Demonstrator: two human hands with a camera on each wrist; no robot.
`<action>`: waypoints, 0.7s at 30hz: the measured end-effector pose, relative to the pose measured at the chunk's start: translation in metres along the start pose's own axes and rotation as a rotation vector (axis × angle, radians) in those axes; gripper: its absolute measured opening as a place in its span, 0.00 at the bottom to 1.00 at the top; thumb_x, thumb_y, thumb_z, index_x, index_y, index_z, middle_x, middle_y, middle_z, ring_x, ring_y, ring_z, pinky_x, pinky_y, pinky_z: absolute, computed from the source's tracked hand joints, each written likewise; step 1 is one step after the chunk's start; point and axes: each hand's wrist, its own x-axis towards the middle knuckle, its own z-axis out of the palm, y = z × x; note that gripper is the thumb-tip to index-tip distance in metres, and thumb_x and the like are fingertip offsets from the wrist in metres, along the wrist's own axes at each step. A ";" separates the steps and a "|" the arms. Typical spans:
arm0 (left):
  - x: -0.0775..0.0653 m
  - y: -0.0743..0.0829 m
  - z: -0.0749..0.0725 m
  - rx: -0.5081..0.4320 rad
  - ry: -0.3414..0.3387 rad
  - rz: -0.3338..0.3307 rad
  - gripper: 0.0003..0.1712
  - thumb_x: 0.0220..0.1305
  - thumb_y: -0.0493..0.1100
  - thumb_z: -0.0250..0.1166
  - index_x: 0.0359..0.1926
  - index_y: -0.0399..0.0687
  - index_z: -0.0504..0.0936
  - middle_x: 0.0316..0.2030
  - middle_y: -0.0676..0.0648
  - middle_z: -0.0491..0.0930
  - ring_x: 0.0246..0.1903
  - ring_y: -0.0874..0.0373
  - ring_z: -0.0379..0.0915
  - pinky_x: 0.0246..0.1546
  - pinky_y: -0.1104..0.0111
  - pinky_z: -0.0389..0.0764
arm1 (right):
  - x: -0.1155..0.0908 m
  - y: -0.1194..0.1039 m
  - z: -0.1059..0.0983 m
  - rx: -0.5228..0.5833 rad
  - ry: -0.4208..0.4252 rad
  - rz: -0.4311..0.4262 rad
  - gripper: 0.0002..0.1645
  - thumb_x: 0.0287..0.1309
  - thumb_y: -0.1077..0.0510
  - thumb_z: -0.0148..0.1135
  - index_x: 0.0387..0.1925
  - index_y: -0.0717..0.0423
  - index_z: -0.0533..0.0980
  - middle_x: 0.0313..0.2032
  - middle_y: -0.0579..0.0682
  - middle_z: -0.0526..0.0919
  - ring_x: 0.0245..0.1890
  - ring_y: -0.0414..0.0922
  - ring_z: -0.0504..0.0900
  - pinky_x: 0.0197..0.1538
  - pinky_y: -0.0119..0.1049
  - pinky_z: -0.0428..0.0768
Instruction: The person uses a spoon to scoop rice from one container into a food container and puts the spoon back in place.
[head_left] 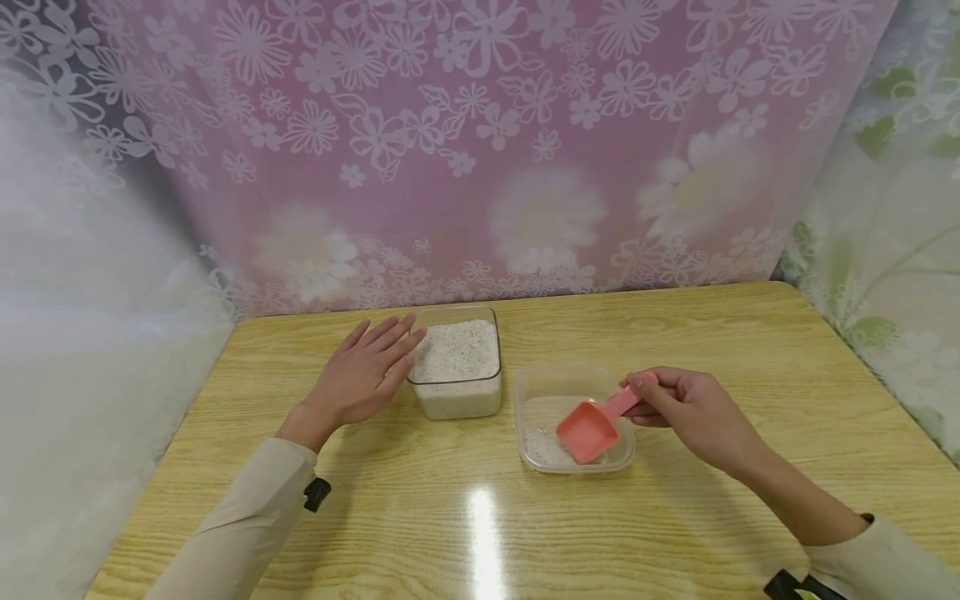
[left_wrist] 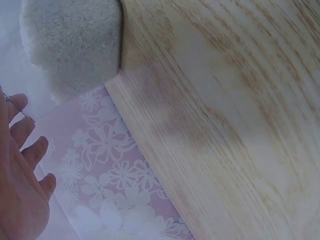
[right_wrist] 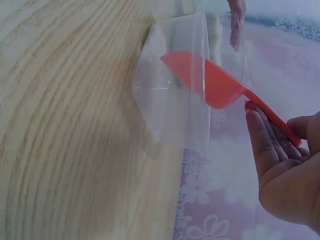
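Observation:
My left hand (head_left: 363, 371) lies with fingers extended at the left rim of a clear square container (head_left: 459, 405), which is well filled with white rice (head_left: 457, 350). In the left wrist view its fingertips (left_wrist: 36, 152) hang beside the container's edge. My right hand (head_left: 701, 417) grips the handle of a coral-pink scoop (head_left: 587, 432) between thumb and fingers. The scoop's bowl, with no rice showing in it, dips inside a low translucent plastic box (head_left: 573, 469). A little rice (head_left: 546, 448) is spread over the box's bottom left. From the right wrist view, the scoop (right_wrist: 220, 87) tilts down into the box.
Both containers stand side by side on a wood-grain table (head_left: 405, 525), the rice container farther back. A pink floral curtain (head_left: 450, 167) hangs behind the table's back edge. Pale curtains (head_left: 892, 250) flank both sides.

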 end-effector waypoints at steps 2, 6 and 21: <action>0.000 0.000 0.000 0.000 0.001 -0.001 0.29 0.77 0.56 0.37 0.74 0.57 0.55 0.74 0.51 0.48 0.72 0.54 0.41 0.70 0.54 0.38 | -0.001 -0.002 0.001 -0.034 -0.002 -0.034 0.24 0.71 0.52 0.51 0.51 0.71 0.75 0.39 0.59 0.84 0.39 0.47 0.85 0.43 0.35 0.82; 0.000 0.000 0.001 0.005 0.003 -0.004 0.29 0.77 0.56 0.37 0.74 0.57 0.55 0.74 0.51 0.48 0.72 0.54 0.41 0.70 0.54 0.37 | -0.003 -0.007 0.002 -0.092 0.003 -0.090 0.21 0.71 0.53 0.50 0.49 0.69 0.76 0.38 0.56 0.84 0.40 0.47 0.85 0.43 0.36 0.82; -0.001 0.002 0.001 -0.009 0.016 -0.009 0.29 0.77 0.56 0.37 0.74 0.58 0.56 0.73 0.51 0.48 0.72 0.54 0.41 0.70 0.54 0.38 | -0.004 -0.032 -0.024 -0.178 0.085 -0.188 0.21 0.72 0.54 0.49 0.50 0.68 0.76 0.38 0.53 0.85 0.38 0.42 0.85 0.41 0.34 0.82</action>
